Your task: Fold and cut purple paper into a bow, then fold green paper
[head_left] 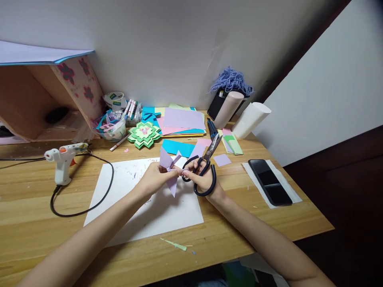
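Note:
Above a white sheet of paper (113, 203), my left hand (155, 175) pinches a folded lilac paper piece (167, 159) with pointed, cut flaps. My right hand (205, 177) has black-handled scissors (213, 147) hooked round its fingers, blades pointing up and away. Its thumb and fingertip meet at the right end of the lilac paper, close against my left fingertips. Whether the scissor blades are fully closed is hard to see. A small lilac square (222, 160) lies right of the scissors, and a blue paper strip (178, 148) lies behind the hands.
A white glue gun (63, 163) with a looping black cord stands left. Behind are a layered green paper flower (144, 134), a tub of scraps (110, 129), markers (131, 108) and stacked coloured paper (184, 118). Rolls (252, 119) and a phone (270, 182) are on the right.

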Demonstrator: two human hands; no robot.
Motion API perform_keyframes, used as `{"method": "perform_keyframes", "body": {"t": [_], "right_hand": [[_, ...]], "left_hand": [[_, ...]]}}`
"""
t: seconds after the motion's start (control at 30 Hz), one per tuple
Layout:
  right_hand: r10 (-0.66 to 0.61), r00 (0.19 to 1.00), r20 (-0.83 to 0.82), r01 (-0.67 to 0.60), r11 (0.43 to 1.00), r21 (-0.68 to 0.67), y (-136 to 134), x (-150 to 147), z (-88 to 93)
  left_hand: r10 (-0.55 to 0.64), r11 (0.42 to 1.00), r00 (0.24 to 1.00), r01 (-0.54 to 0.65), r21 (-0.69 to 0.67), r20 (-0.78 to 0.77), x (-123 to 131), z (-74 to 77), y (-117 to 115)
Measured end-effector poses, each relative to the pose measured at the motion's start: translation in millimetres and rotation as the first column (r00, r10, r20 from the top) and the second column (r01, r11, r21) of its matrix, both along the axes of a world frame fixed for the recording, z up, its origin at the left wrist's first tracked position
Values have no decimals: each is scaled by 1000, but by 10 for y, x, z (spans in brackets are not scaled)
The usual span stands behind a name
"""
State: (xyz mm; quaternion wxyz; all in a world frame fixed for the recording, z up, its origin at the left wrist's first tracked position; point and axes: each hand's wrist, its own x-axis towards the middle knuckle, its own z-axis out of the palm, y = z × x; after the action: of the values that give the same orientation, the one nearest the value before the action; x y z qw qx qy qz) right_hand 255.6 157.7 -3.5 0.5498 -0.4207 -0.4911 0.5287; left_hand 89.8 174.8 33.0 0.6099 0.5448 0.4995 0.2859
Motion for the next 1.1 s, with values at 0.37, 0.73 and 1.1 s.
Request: {"method": "perform_keyframes", "body": {"t": [0.37, 0.73, 1.1], "right_hand": [[41, 992, -121, -47, 998, -46, -41, -24, 47], [-199, 968, 154, 213, 974, -82, 259, 367, 77], [-334, 626, 705, 391, 916, 88, 486, 773, -112]], "left_hand": [[9, 994, 994, 3, -109, 112, 12, 23, -20], [-42, 988, 994, 56, -144, 98, -80, 82, 58], [-158, 983, 987, 155, -102, -28, -88, -5, 74]]}}
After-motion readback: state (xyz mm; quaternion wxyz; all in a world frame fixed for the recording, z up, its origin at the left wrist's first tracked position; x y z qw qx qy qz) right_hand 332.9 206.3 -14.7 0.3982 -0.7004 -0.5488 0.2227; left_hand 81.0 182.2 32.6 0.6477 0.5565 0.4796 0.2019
